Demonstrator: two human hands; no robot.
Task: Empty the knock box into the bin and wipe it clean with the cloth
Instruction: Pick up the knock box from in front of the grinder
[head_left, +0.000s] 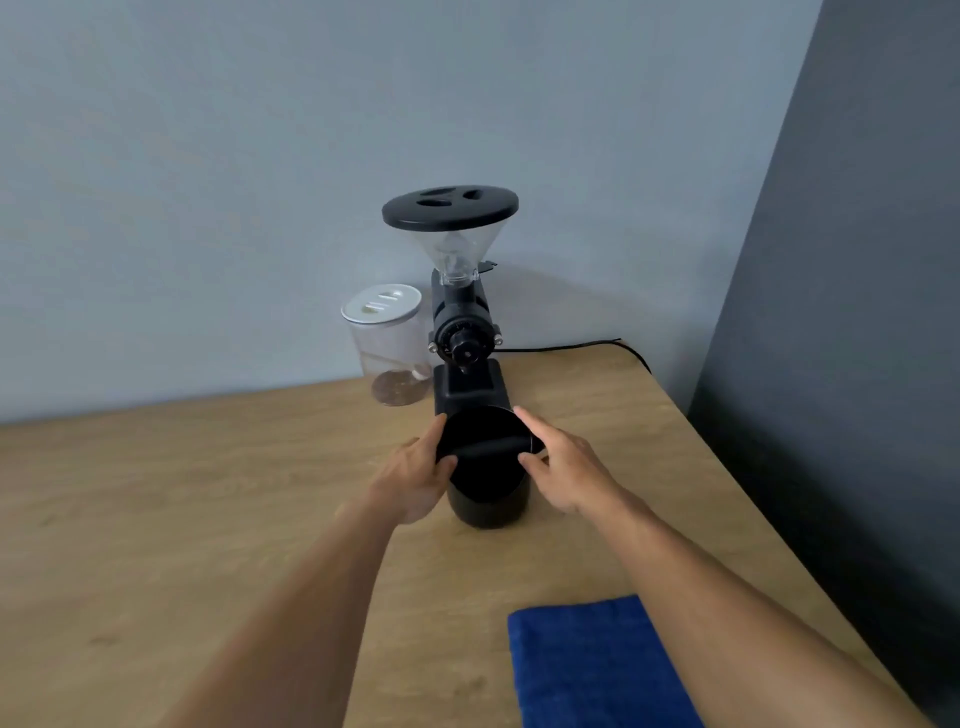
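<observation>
A round black knock box (487, 488) with a bar across its mouth stands on the wooden table (182, 519), right in front of the grinder. My left hand (418, 475) grips its left rim, thumb over the edge. My right hand (563, 467) closes on the right rim, thumb and forefinger on either side of it. A folded blue cloth (597, 670) lies flat near the table's front edge, partly under my right forearm. The inside of the box is too dark to make out. No bin is in view.
A black coffee grinder (462, 332) with a clear hopper stands at the back against the wall. Left of it is a clear jar (387, 348) with a white lid. A black cable (587, 345) runs off the right edge. A dark wall (857, 364) borders the right side.
</observation>
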